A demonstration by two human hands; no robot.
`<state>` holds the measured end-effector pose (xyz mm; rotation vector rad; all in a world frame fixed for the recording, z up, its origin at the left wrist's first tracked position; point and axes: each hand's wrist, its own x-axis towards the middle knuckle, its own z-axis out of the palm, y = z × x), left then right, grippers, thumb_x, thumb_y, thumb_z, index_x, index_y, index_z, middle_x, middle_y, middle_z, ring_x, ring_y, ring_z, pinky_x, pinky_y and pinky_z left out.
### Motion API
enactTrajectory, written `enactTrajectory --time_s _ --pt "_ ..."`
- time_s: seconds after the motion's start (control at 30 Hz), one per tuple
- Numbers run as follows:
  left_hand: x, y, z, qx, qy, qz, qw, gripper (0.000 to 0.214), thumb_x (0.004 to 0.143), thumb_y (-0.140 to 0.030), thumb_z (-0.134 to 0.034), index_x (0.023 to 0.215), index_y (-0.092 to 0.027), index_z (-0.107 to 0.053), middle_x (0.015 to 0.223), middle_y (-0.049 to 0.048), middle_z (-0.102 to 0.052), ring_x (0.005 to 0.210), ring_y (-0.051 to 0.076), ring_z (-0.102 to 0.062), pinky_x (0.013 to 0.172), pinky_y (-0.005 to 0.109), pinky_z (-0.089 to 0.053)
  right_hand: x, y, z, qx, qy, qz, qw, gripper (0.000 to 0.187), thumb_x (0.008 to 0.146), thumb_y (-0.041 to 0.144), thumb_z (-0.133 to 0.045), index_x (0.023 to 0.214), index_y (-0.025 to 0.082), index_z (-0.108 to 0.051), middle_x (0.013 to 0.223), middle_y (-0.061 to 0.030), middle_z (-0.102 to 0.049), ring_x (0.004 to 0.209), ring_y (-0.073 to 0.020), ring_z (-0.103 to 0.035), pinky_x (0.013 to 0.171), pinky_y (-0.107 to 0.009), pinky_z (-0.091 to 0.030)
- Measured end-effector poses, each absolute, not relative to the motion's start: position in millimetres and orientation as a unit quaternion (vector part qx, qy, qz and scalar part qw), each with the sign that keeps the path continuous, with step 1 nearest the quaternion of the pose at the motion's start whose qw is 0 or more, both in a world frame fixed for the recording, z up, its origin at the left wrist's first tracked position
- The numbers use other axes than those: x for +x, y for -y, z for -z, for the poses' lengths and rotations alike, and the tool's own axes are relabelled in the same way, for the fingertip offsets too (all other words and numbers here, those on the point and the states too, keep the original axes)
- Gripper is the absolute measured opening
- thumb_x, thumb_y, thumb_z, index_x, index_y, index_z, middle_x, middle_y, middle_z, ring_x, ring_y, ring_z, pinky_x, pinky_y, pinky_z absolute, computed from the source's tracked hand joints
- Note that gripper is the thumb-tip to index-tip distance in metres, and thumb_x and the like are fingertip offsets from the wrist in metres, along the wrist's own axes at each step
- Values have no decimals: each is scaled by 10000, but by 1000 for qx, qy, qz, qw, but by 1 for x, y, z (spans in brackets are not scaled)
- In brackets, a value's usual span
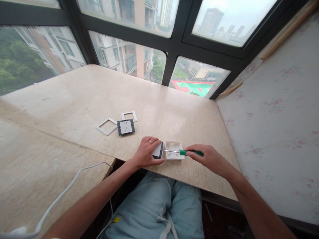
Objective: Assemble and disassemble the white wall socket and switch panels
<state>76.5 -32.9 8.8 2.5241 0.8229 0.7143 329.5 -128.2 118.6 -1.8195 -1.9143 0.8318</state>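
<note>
My left hand (147, 152), with a ring on one finger, grips a white-faced switch or socket module (157, 151) with a dark frame near the front edge of the sill. Part of the module is hidden under the fingers. In my right hand (203, 154) is a screwdriver (184, 152) with a green handle. Its metal shaft points left across a white mounting box (174, 145), and the tip meets the right side of the module. The box lies open side up between my hands.
Farther back left lie a socket module (126, 127) and two white cover frames, one (101, 130) left of it and one (134, 116) behind. A white cable (74, 177) runs along the left. Windows (129, 53) stand behind; a papered wall (274, 126) bounds the right.
</note>
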Motion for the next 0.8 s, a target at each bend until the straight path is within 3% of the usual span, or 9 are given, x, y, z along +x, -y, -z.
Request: enactTrajectory --time_s 0.3,0.67,0.8 --pt "79 35 -10 889 -322 -256 202 604 822 -616 -626 1282 -226 -601 1221 100 -643 1115 294 -555 1023 462 -374 351 130 -88 -604 709 -285 226 253 897 409 -629 1059 262 -754 1045 -56 -757 961 -223 -694 881 -357 -524" --pt "81 35 -7 882 -335 -269 194 511 821 -535 -646 1208 -202 -629 1179 93 -670 1088 283 -575 1008 447 -389 351 136 -66 -589 719 -252 269 273 878 413 -659 1083 256 -747 1038 -83 -732 970 -228 -680 863 -364 -538" --pt "82 36 -7 879 -336 -275 196 484 832 -506 -636 1214 -209 -616 1180 88 -672 1093 278 -579 1015 442 -388 340 138 -63 -603 695 -285 270 301 913 437 -592 1040 223 -761 932 -77 -759 852 -206 -699 788 -327 -543"
